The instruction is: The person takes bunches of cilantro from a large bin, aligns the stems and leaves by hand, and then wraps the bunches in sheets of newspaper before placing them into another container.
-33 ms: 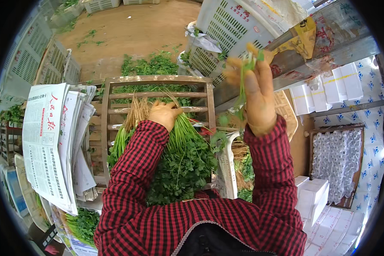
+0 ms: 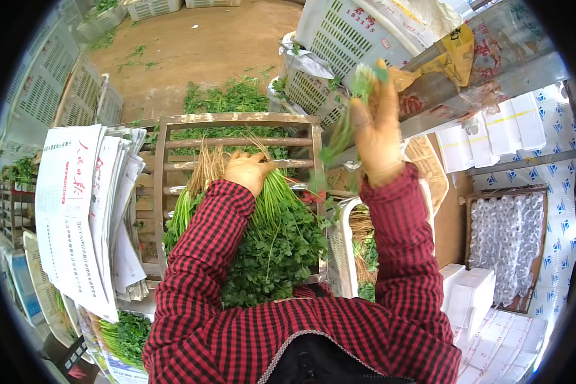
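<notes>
A leafy bunch of coriander [image 2: 272, 246] lies on a slatted brown rack in front of me, pale roots away from me and leaves toward my body. My left hand [image 2: 248, 171] is closed over its stems just below the roots. Raised to the right of the rack, my right hand [image 2: 379, 137] pinches a few coriander sprigs [image 2: 343, 136]. They are smeared by motion, their leafy ends hanging to the left. More coriander stems [image 2: 184, 214] stick out to the left, under my left forearm.
The slatted rack [image 2: 237, 119] has a stack of newspapers [image 2: 70, 217] on its left. A white crate [image 2: 339, 246] of coriander stands at right, below a metal beam [image 2: 493, 57]. White boxes [image 2: 470, 294] are at lower right. Loose greens [image 2: 227, 96] litter the floor beyond.
My right hand has shifted slightly left, and the sprigs in it have swung to the left. My left hand stays on the bunch.
</notes>
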`<move>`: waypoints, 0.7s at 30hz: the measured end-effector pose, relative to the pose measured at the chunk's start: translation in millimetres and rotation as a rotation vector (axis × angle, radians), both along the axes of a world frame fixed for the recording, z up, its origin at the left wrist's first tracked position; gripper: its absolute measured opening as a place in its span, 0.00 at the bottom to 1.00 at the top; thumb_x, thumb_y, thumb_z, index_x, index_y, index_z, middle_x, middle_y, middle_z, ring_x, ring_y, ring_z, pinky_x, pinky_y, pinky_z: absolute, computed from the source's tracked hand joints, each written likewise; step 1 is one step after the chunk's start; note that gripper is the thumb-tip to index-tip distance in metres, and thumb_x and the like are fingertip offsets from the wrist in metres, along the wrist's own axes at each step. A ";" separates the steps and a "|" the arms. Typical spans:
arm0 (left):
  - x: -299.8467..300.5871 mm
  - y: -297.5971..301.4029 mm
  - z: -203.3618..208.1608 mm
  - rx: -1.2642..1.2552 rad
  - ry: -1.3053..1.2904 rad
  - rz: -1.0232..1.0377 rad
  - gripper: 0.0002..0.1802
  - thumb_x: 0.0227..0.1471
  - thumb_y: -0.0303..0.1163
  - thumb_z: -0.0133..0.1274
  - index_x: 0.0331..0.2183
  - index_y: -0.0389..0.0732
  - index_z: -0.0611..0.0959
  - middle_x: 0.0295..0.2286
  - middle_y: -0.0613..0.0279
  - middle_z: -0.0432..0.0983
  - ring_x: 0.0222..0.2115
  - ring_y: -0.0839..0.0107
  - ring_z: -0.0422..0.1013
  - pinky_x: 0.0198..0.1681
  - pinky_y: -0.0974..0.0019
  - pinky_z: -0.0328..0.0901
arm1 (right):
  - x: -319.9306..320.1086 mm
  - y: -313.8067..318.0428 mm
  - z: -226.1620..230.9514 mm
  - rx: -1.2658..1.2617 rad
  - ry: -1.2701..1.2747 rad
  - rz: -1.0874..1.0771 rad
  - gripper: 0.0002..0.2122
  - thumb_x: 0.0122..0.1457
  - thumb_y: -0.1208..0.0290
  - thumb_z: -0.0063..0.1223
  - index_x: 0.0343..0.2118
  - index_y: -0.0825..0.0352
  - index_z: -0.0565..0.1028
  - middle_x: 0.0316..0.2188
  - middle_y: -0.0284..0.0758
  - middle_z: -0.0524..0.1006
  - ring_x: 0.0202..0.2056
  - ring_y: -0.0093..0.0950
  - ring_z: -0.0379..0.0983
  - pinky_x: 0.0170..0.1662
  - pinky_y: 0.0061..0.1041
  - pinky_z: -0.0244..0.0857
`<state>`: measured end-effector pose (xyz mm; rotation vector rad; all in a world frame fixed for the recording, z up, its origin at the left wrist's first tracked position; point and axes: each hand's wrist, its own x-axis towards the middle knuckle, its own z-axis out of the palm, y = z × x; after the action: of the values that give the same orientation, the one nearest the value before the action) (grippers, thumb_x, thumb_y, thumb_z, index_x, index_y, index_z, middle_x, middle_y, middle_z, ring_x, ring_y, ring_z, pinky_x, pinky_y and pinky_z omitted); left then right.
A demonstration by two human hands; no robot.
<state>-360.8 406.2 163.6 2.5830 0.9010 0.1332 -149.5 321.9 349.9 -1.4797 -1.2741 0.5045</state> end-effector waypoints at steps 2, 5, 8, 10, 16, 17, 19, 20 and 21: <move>-9.1 3.8 -7.1 0.021 -0.004 0.015 0.19 0.61 0.30 0.48 0.50 0.55 0.86 0.51 0.54 0.78 0.53 0.51 0.72 0.66 0.44 0.58 | 6.3 12.2 -47.1 0.081 -0.515 -0.194 0.30 0.62 0.72 0.59 0.65 0.73 0.61 0.61 0.53 0.69 0.61 0.47 0.67 0.63 0.36 0.61; -7.7 3.0 -14.6 0.060 -0.086 0.024 0.17 0.59 0.30 0.51 0.48 0.53 0.86 0.49 0.56 0.80 0.49 0.51 0.74 0.63 0.44 0.60 | -31.7 -44.8 -91.9 -0.120 -0.421 -0.018 0.25 0.60 0.65 0.62 0.58 0.73 0.71 0.54 0.53 0.75 0.55 0.49 0.72 0.59 0.38 0.66; -10.6 8.8 -19.2 -0.128 -0.244 0.056 0.18 0.56 0.26 0.54 0.48 0.47 0.85 0.49 0.57 0.80 0.47 0.50 0.75 0.60 0.49 0.64 | -56.9 -64.9 -129.7 -0.335 -0.307 0.005 0.27 0.61 0.55 0.62 0.56 0.72 0.74 0.48 0.52 0.79 0.50 0.48 0.77 0.53 0.41 0.71; -20.4 9.6 -16.5 -0.372 -0.678 0.272 0.21 0.59 0.23 0.54 0.54 0.44 0.81 0.52 0.54 0.78 0.53 0.56 0.73 0.61 0.53 0.65 | -52.2 -54.5 -164.9 -0.335 -0.346 -0.056 0.31 0.62 0.48 0.60 0.58 0.70 0.73 0.50 0.52 0.78 0.51 0.47 0.76 0.53 0.42 0.71; -119.4 -25.0 41.5 0.009 -0.622 0.569 0.29 0.52 0.25 0.63 0.57 0.38 0.78 0.55 0.46 0.75 0.57 0.49 0.70 0.59 0.51 0.66 | -83.6 -63.6 -176.8 -0.619 -0.338 0.167 0.37 0.58 0.53 0.65 0.65 0.70 0.64 0.63 0.54 0.66 0.65 0.49 0.62 0.66 0.40 0.59; -133.2 -35.2 36.8 0.004 -0.573 0.614 0.33 0.52 0.26 0.64 0.59 0.39 0.75 0.57 0.45 0.72 0.58 0.48 0.68 0.61 0.50 0.64 | -93.0 -66.2 -177.3 -0.624 -0.301 0.163 0.37 0.58 0.54 0.65 0.65 0.70 0.64 0.63 0.55 0.65 0.65 0.49 0.61 0.66 0.40 0.60; -149.4 -55.0 28.1 -0.087 -0.446 0.664 0.41 0.51 0.30 0.67 0.64 0.40 0.69 0.60 0.44 0.67 0.61 0.46 0.64 0.64 0.49 0.61 | -99.2 -63.9 -164.4 -0.661 -0.263 0.195 0.37 0.58 0.54 0.65 0.65 0.71 0.65 0.63 0.55 0.65 0.65 0.49 0.62 0.66 0.40 0.60; -156.1 -63.5 21.3 -0.167 -0.371 0.667 0.45 0.50 0.33 0.68 0.65 0.41 0.66 0.62 0.43 0.64 0.63 0.46 0.61 0.66 0.48 0.58 | -93.4 -58.8 -158.5 -0.684 -0.263 0.229 0.37 0.57 0.54 0.65 0.64 0.71 0.65 0.62 0.55 0.67 0.64 0.48 0.64 0.66 0.40 0.60; -154.8 -71.7 18.8 -0.259 -0.373 0.683 0.48 0.49 0.37 0.70 0.66 0.42 0.65 0.63 0.44 0.63 0.64 0.45 0.58 0.67 0.47 0.56 | -81.9 -52.9 -161.6 -0.619 -0.288 0.257 0.36 0.58 0.55 0.65 0.64 0.71 0.66 0.61 0.53 0.70 0.62 0.47 0.67 0.64 0.40 0.62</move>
<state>-515.6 334.5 182.5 1.8368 1.4873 0.6159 -231.4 269.0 188.3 -1.9588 -1.6379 0.9437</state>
